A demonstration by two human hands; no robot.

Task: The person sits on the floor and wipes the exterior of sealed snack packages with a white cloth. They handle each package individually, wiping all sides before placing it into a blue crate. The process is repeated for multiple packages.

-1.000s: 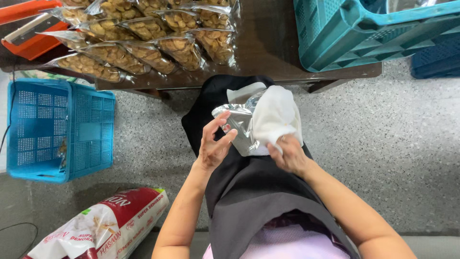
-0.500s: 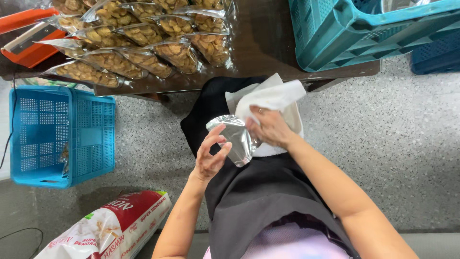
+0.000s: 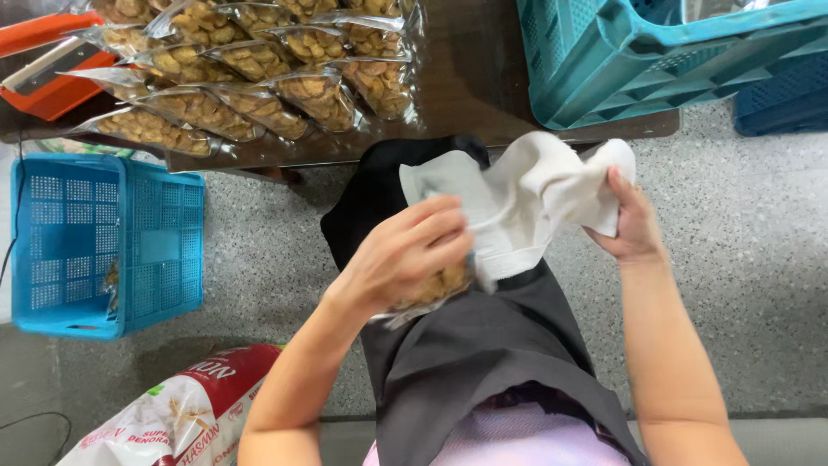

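Several things to take in, left to right. Far left on the speckled grey floor: rigid blue perforated plastic crate (image 3: 103,242), hard-edged, stiff. Below it, printed red-and-white woven sack (image 3: 185,414), slumped and soft, slightly glossy. Above, along the dark wooden table edge (image 3: 483,95): overlapping rows of clear sealed snack pouches (image 3: 259,78), crinkly film over knobbly golden-brown pieces; orange flat tool (image 3: 47,65) at the corner, purpose unclear.

Centre, over a black apron lap (image 3: 466,345): left hand (image 3: 405,255) curled, fingers bent down and closed over a clear film pouch of golden snack pieces (image 3: 431,289), mostly hidden beneath the palm, only the lower edge and a silvery corner showing. Probably light, slick and crackly; contents brittle, likely to crumble under a hard squeeze. Better gripped at the flat sealed edge or cradled from below than pinched across the middle.

Just right, touching the pouch: soft white cotton cloth (image 3: 526,198), limp, folded and bunched, easily gathered anywhere, no slip. Right hand (image 3: 634,229) clasping its bunched upper corner, thumb over the fabric, fingers wrapped behind.

Top right: teal slatted plastic basket (image 3: 655,60), rigid, resting on the table; darker blue crate (image 3: 780,95) beyond.
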